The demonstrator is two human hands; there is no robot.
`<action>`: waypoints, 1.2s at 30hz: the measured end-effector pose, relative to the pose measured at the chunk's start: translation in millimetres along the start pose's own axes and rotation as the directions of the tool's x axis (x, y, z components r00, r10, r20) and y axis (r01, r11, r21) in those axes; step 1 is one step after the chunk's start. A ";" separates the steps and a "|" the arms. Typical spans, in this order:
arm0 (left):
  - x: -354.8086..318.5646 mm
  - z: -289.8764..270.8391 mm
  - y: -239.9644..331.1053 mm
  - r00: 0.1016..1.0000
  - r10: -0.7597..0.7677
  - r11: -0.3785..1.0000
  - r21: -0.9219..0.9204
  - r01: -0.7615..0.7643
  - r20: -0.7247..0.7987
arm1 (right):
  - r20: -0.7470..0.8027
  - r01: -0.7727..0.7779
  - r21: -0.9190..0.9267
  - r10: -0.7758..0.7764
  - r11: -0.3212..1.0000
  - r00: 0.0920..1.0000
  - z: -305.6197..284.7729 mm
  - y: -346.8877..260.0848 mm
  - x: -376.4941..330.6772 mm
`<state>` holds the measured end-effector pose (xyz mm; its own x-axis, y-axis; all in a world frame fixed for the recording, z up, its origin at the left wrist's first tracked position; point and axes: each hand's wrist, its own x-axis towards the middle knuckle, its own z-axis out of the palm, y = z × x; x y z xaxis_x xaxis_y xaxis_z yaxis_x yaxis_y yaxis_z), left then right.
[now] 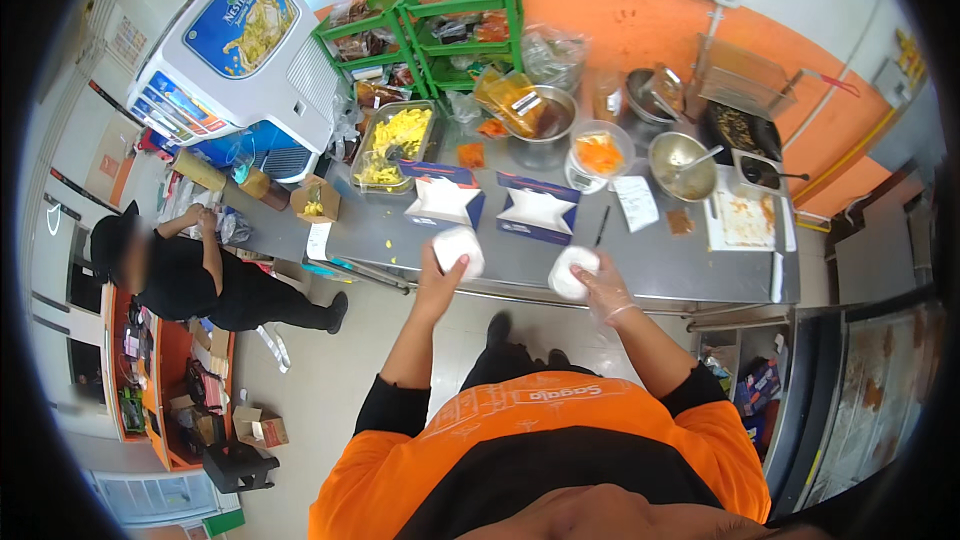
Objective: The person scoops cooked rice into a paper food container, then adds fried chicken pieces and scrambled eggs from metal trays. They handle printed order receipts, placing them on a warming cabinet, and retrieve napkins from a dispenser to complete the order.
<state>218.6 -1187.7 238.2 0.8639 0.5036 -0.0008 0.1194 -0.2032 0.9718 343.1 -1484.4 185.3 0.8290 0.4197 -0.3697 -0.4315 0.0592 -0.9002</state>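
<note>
My left hand (pixel 437 283) is closed around a rounded white bundle (pixel 459 248), held over the front edge of the steel counter (pixel 390 248). A similar white bundle (pixel 570 274) is in my right hand (pixel 607 292), which wears a clear plastic glove. What the bundles contain cannot be made out. Just beyond my hands, two open blue-and-white cardboard boxes (pixel 444 220) (pixel 540 230) stand side by side, each with white paper at its top. A white paper slip (pixel 634 203) lies to the right of them, near a dark pen-like stick (pixel 603 226).
A steel tray (pixel 432 148) of yellow pieces stands behind the boxes. Farther right are a bowl of orange shreds (pixel 600 154), a steel bowl with a spoon (pixel 683 168) and a white cutting board (pixel 742 218) with a knife. Green crates (pixel 465 47) line the back. A co-worker (pixel 165 265) stands left.
</note>
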 end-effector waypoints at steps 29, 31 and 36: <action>191.9 -28.8 23.2 0.691 -0.357 0.290 0.778 -0.557 0.628 | 0.316 0.308 -0.843 -0.058 0.441 0.947 58.2 -52.9 79.0; 192.3 2.0 39.9 0.464 -0.371 0.578 0.591 -0.563 0.805 | 0.182 0.252 -0.792 -0.179 0.557 0.967 3.8 -96.1 10.3; 155.0 55.4 87.1 0.002 -0.207 0.957 0.203 -0.205 0.978 | -0.685 0.002 -0.516 -0.414 0.857 0.600 -171.0 -130.4 -145.4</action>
<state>389.9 -1173.9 309.7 0.4552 -0.7786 -0.4320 0.0362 -0.4686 0.8827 339.8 -1708.1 317.1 0.9195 -0.3929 -0.0072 -0.1844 -0.4153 -0.8908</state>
